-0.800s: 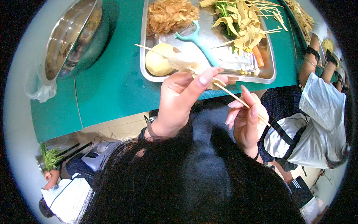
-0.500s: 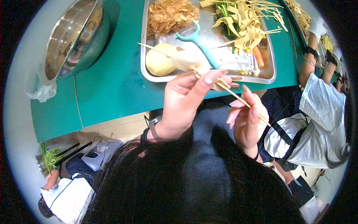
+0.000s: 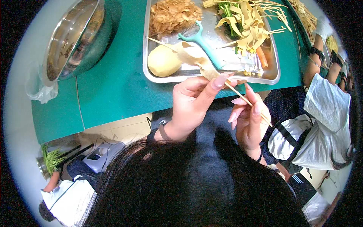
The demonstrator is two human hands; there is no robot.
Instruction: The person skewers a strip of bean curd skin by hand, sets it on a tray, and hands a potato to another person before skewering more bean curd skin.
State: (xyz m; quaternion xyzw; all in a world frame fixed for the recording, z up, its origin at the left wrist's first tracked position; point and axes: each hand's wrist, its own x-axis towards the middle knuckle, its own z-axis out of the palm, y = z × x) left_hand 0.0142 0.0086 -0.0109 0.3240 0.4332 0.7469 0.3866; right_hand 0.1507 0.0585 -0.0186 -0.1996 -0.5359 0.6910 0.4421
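A thin wooden skewer [image 3: 242, 97] slants between my two hands over the tray's near edge. Threaded along it is a pale yellow strip [image 3: 191, 56] in wavy folds, with the skewer's tip sticking out at the upper left. My left hand [image 3: 194, 100] pinches the strip and skewer between thumb and fingers. The skewer's lower part is held by the fingertips of my right hand [image 3: 250, 123]. Just left of the strip, a peeled potato [image 3: 164, 61] lies in the metal tray [image 3: 166, 80]. A turquoise peeler [image 3: 205, 45] rests behind the strip.
Brown slices [image 3: 176, 17], skewered yellow strips [image 3: 251, 26] and a carrot piece [image 3: 261, 57] are in the tray. On the green table [image 3: 113, 94] stands a steel bowl [image 3: 75, 41] at the left. A co-worker's forearms [image 3: 312, 68] reach in from the right. Another person is at lower left.
My left hand has moved slightly right and down. The strip on the skewer is steadier and shows more clearly, its folds stretched out; the skewer tip has shifted right.
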